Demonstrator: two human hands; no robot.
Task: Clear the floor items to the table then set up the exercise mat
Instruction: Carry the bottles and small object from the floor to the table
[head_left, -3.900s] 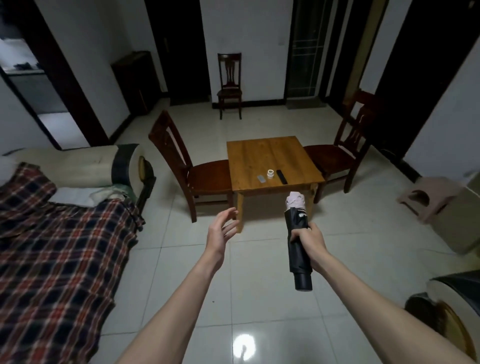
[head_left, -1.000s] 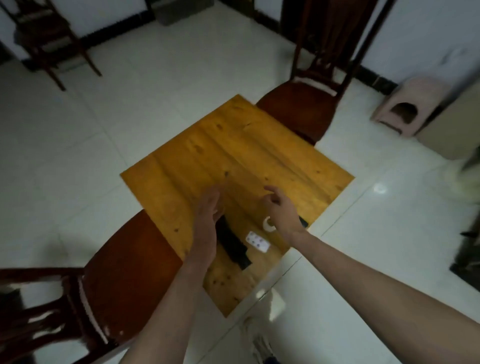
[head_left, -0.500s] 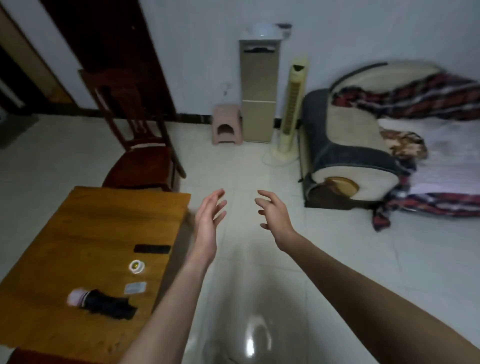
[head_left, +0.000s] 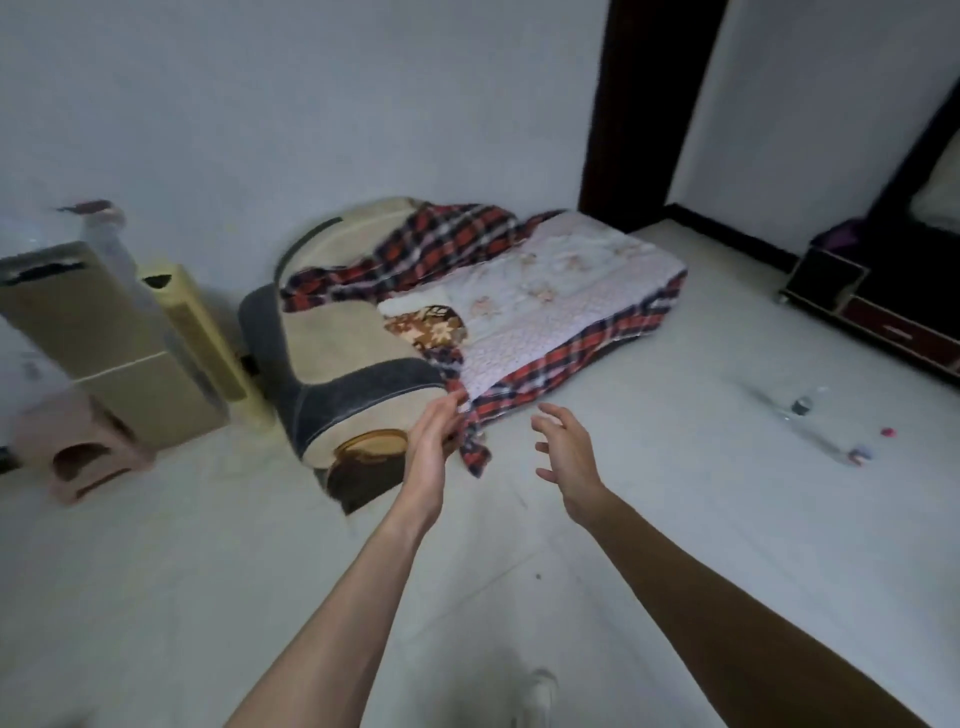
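Observation:
Both of my hands are raised in front of me and hold nothing. My left hand (head_left: 434, 439) is open, its fingertips in front of the sofa's armrest. My right hand (head_left: 566, 452) is open with fingers spread, over the bare floor. On the white tiled floor at the right lies a clear plastic bottle (head_left: 800, 408), with a small red item (head_left: 887, 432) and another small object (head_left: 860, 453) near it. The table and the exercise mat are out of view.
A sofa (head_left: 358, 384) covered with a plaid blanket (head_left: 540, 374) stands ahead. Left of it are a tower fan (head_left: 197, 332), a beige appliance (head_left: 104, 343) and a pink stool (head_left: 78, 457). A dark low cabinet (head_left: 872, 312) sits at the right, a dark doorway behind.
I set the folded umbrella on the table and let go, then turned right. The table has left the view, the sofa is now centred, and the floor items at the right have appeared.

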